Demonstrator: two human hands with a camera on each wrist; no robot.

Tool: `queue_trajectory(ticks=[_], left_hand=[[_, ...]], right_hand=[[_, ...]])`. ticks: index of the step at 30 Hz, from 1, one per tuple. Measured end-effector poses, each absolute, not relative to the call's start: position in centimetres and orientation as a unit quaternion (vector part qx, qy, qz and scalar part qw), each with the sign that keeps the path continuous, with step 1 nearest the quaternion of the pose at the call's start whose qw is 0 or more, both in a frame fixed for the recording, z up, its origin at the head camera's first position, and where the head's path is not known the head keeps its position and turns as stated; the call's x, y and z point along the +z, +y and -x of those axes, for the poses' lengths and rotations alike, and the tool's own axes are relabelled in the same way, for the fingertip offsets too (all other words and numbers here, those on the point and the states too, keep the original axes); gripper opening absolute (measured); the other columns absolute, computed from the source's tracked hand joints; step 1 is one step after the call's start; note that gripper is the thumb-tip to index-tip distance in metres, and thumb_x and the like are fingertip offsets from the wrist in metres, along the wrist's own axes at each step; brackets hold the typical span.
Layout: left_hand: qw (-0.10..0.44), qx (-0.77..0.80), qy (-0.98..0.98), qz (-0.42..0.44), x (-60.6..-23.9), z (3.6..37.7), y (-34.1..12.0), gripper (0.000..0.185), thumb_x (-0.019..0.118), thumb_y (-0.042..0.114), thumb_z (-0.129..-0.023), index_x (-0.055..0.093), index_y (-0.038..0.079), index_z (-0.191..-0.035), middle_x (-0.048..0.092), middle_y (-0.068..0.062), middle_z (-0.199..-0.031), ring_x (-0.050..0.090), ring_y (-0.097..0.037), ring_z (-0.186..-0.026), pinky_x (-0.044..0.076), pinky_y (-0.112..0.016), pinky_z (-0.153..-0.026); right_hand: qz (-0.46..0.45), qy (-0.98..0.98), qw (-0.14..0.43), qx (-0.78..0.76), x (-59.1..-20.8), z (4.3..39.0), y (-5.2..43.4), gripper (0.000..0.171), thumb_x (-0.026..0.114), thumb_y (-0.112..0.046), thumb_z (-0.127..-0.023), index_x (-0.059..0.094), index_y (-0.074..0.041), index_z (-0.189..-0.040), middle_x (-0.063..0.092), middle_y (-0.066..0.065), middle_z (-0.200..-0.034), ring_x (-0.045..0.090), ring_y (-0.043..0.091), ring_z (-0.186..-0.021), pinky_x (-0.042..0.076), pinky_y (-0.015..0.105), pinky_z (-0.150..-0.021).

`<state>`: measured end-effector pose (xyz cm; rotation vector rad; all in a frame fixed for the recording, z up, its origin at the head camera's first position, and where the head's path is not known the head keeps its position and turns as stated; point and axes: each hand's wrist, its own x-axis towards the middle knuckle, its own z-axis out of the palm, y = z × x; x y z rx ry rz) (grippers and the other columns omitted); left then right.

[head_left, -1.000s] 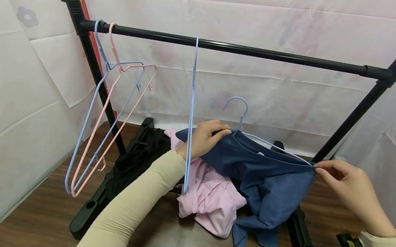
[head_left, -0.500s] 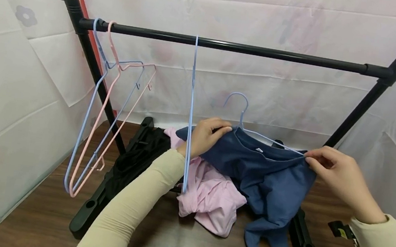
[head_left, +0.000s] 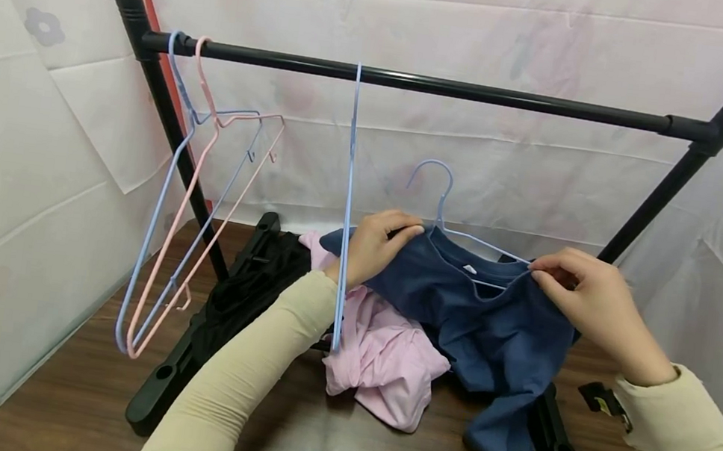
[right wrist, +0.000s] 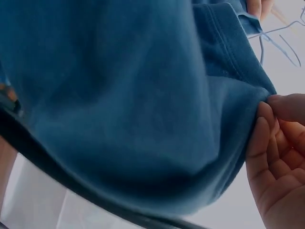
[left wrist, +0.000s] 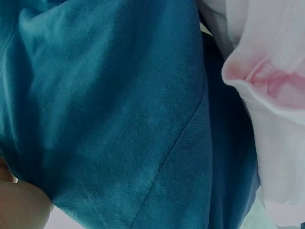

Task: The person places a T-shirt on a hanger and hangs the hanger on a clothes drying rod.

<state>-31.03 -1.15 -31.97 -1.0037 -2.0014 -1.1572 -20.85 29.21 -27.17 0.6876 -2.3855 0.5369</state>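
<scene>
Navy blue shirt (head_left: pixel 492 317) hangs between your hands on a light blue hanger (head_left: pixel 445 206), held up above the dark wood desk (head_left: pixel 307 444) just under the black rack bar (head_left: pixel 420 82). Your left hand (head_left: pixel 375 246) grips the collar at the hanger neck, your right hand (head_left: pixel 579 297) pinches the shoulder fabric against the hanger arm. Pink garment (head_left: pixel 378 363) lies crumpled below on the desk, black cloth (head_left: pixel 245 294) beside it; three more hangers (head_left: pixel 204 184) hang from the bar.
</scene>
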Motion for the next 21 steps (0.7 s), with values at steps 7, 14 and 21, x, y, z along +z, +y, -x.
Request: queue_trajectory(ticks=[7,14,21], left_hand=[[0.303,-0.43,-0.763,0.377,-32.0,30.9,-0.9,0.02,0.065,0.016,-0.095,0.075,0.003,-0.105,0.074,-0.009,-0.099,0.069,-0.019,-0.096,0.053,-0.027,-0.088],[0.3,-0.434,-0.761,0.378,-32.0,30.9,-1.0,0.02,0.065,0.016,-0.095,0.075,0.003,-0.106,0.074,-0.009,-0.099,0.069,-0.019,-0.095,0.053,-0.028,-0.087],[0.302,-0.439,-0.756,0.379,-32.2,31.1,-1.0,0.02,0.065,0.016,-0.095,0.075,0.002,-0.105,0.073,-0.009,-0.097,0.068,-0.018,-0.092,0.053,-0.029,-0.083]], right_hand=[[-0.283,-0.89,0.297,0.198,-27.3,21.5,27.7,0.017,0.073,0.002,-0.083,0.074,-0.01,-0.094,0.066,-0.003,-0.083,0.049,-0.005,-0.068,0.04,0.012,-0.061],[-0.299,-0.887,0.297,0.19,-27.6,21.7,27.0,0.017,0.074,0.002,-0.083,0.074,-0.01,-0.094,0.063,-0.006,-0.08,0.049,-0.002,-0.068,0.041,0.012,-0.062],[-0.272,-0.89,0.301,0.211,-27.1,21.2,28.3,0.025,0.074,0.002,-0.083,0.074,-0.009,-0.106,0.067,-0.001,-0.082,0.05,-0.006,-0.069,0.04,0.011,-0.061]])
